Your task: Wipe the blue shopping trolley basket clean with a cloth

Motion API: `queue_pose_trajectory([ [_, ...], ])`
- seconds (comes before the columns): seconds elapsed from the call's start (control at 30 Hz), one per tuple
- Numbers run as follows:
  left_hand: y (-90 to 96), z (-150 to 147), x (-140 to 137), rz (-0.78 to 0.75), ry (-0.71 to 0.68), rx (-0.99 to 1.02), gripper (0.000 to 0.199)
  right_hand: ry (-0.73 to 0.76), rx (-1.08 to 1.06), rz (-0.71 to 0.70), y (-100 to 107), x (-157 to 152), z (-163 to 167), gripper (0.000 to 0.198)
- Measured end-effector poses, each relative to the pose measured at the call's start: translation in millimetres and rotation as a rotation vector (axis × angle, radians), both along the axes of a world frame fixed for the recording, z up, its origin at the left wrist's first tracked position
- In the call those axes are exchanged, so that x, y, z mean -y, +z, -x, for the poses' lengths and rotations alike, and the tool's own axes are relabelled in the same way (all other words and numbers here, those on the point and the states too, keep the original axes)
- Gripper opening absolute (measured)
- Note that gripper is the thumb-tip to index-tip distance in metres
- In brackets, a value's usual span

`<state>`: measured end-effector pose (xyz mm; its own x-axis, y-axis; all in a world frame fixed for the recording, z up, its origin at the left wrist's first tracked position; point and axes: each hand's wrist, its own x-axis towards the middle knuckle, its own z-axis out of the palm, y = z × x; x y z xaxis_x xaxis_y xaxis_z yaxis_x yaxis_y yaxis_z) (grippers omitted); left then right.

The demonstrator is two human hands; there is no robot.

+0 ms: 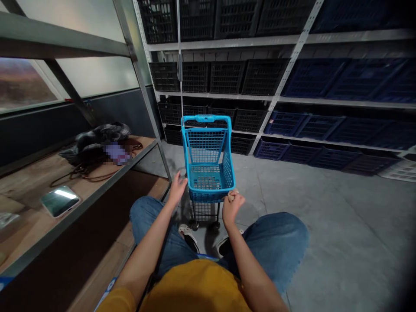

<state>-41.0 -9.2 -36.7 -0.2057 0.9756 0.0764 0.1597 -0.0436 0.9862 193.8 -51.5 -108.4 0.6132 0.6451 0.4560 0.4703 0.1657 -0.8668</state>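
In the head view, the blue cart [208, 168] was parked on the floor [325, 225]; a tan item [231, 196] was clasped in the right hand [232, 209] at the cart's corner, the left hand [177, 189] spread alongside; even steadying seemed advised.

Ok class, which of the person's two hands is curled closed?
The right hand, by the near right corner of the blue cart, curled around a small tan thing; the left hand is open.
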Motion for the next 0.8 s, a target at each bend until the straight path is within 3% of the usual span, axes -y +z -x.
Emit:
queue_pose_trajectory([
  [0.07, -1.0, 2.0, -3.3, 0.127, -0.074, 0.134, 0.056, 0.041, 0.061, -0.035, 4.1, 0.1, 17.0, 0.013],
  [0.17, -0.6, -1.4, -4.5, 0.176, -0.097, 0.193, 0.052, 0.133, 0.169, -0.088, 12.2, 3.9, 46.4, 0.014],
  [0.37, -1.5, -5.8, -12.4, 0.184, -0.095, 0.221, 0.047, 0.589, 0.443, -0.100, 17.3, 19.7, 112.1, 0.034],
  [0.5, -3.0, -6.9, -18.2, 0.250, -0.124, 0.226, 0.055, 0.687, 0.528, -0.090, 15.5, 21.0, 102.1, 0.038],
  [0.6, -0.8, -6.2, -20.1, 0.285, -0.157, 0.221, 0.060, 0.568, 0.426, -0.077, 11.6, 16.7, 50.4, 0.031],
  [0.7, 4.4, -3.6, -21.4, 0.311, -0.228, 0.213, 0.064, 0.239, 0.256, -0.048, 11.2, 9.1, -9.3, 0.015],
  [0.8, 8.7, -2.8, -22.3, 0.339, -0.300, 0.212, 0.073, 0.023, 0.141, -0.037, 16.8, 0.4, -35.5, 0.009],
])
